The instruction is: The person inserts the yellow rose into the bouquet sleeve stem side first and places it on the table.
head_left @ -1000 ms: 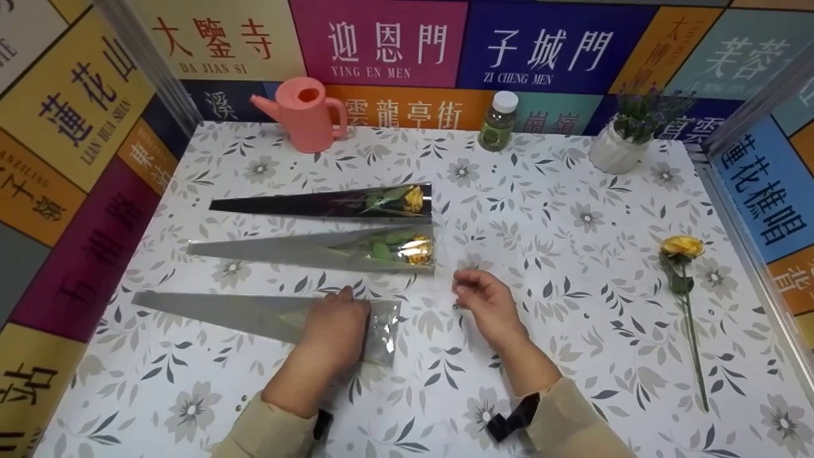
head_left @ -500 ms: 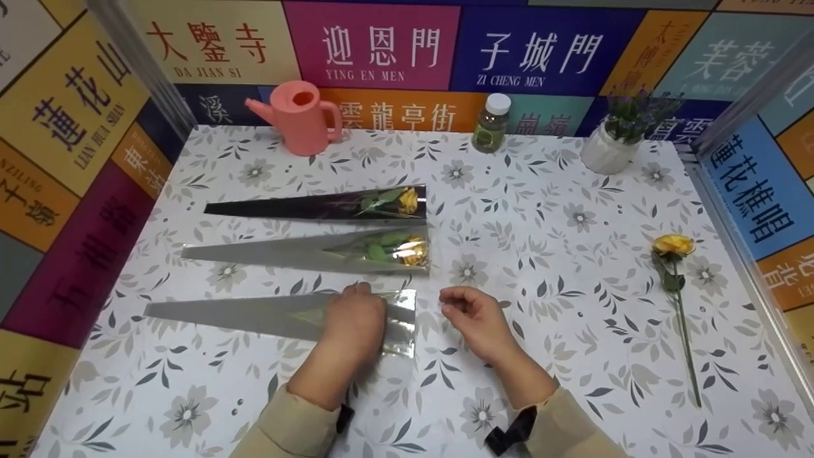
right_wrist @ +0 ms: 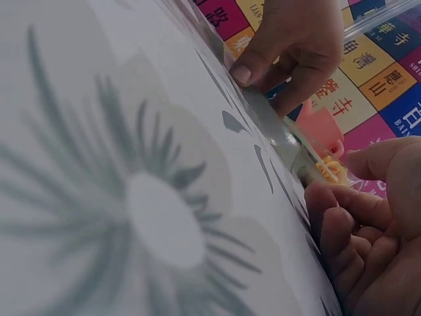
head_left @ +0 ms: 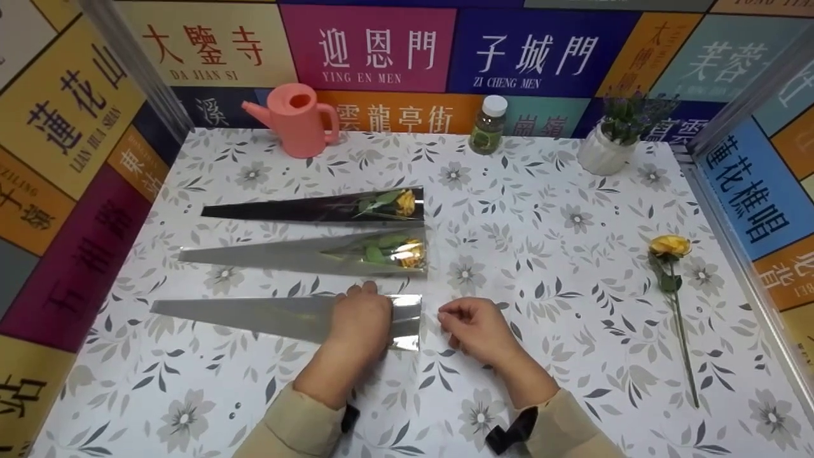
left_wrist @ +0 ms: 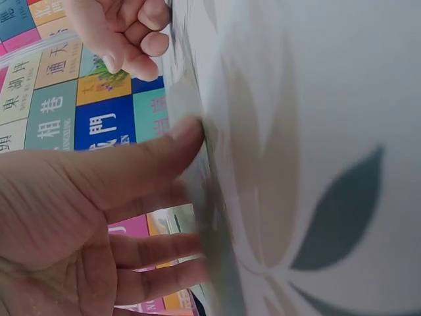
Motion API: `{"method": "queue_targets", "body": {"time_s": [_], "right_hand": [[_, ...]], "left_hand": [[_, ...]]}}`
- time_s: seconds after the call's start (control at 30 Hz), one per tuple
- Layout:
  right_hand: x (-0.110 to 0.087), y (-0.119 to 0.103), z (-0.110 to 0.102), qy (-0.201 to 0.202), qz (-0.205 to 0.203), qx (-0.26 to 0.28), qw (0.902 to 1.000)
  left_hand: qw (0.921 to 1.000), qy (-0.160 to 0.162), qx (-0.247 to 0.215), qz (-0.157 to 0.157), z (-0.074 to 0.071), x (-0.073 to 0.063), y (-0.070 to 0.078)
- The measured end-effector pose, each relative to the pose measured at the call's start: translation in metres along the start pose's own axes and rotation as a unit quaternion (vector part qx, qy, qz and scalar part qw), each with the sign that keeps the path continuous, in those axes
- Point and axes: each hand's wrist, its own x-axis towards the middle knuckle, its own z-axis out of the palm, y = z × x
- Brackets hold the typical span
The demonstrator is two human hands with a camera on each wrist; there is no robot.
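In the head view, a flat grey clear-fronted flower sleeve point(head_left: 254, 313) lies nearest the person. My left hand point(head_left: 362, 318) rests on its wide right part, hiding some of it. The left wrist view shows the thumb point(left_wrist: 177, 141) and fairly straight fingers touching the sleeve at the table surface. Just right of the sleeve's wide end, my right hand point(head_left: 477, 327) has loosely bent fingers and holds nothing. Farther back lie a grey sleeve point(head_left: 267, 253) and a black sleeve point(head_left: 273, 210), each with a yellow rose inside. A loose yellow rose point(head_left: 669, 246) lies at the right.
Along the back edge stand a pink watering can point(head_left: 302, 124), a white-capped jar point(head_left: 488, 127) and a white pot point(head_left: 604, 152) with purple flowers. Colourful printed walls point(head_left: 369, 44) enclose the back and sides. A leaf-patterned cover point(head_left: 547, 280) spreads over the table.
My left hand has slid the nearest sleeve to the right and turned it straighter, in line with the others. The right hand has come slightly lower, remaining beside the sleeve's end.
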Motion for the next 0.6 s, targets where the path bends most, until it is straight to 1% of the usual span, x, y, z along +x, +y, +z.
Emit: {"method": "queue_targets", "body": {"time_s": [0.07, 0.1, 0.13, 0.2, 0.37, 0.47, 0.6], "right_hand": [[0.0, 0.001, 0.0, -0.002, 0.004, -0.007, 1.0], [0.0, 0.001, 0.0, -0.004, 0.005, -0.009, 0.9999], [-0.001, 0.001, 0.0, -0.005, 0.004, -0.01, 0.9999], [-0.001, 0.001, 0.001, -0.001, 0.004, -0.012, 0.9999], [-0.001, -0.001, 0.001, 0.029, -0.007, -0.005, 0.9995], [0.0, -0.001, 0.0, 0.02, -0.037, -0.001, 0.9991], [0.002, 0.002, -0.003, 0.011, -0.104, 0.008, 0.9945]], "left_hand": [[0.9995, 0.03, 0.008, 0.002, 0.003, 0.0, 0.0], [0.9992, 0.04, 0.008, 0.003, 0.003, 0.001, 0.0], [0.9991, 0.043, 0.006, 0.003, 0.004, 0.001, 0.0], [0.9993, 0.038, -0.002, 0.006, 0.003, 0.003, -0.001], [0.9991, 0.021, -0.029, 0.021, -0.002, 0.006, 0.0], [0.9983, 0.015, -0.049, 0.027, -0.005, 0.009, 0.004], [0.9966, 0.015, -0.075, 0.031, -0.008, 0.013, 0.008]]}}
